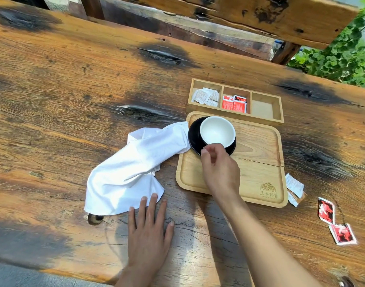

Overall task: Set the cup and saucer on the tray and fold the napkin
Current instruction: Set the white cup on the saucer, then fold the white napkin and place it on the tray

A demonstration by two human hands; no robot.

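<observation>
white cup [217,131] sits on black saucer [193,135], both on the wooden tray [260,162] at its far-left corner. right hand [217,168] reaches over tray, thumb + fingers curled at the saucer's near rim by the cup base; can't tell if it's pinching or just touching. left hand [149,228] lies flat on the bench [63,90], fingers spread, tips on the near corner of the white napkin [136,168]. napkin is crumpled, unfolded, left of tray, its far end touching the saucer edge. wooden 3-compartment box [278,112] just behind tray w/ white + red sachets. loose sachets [326,210] on bench right of tray.
</observation>
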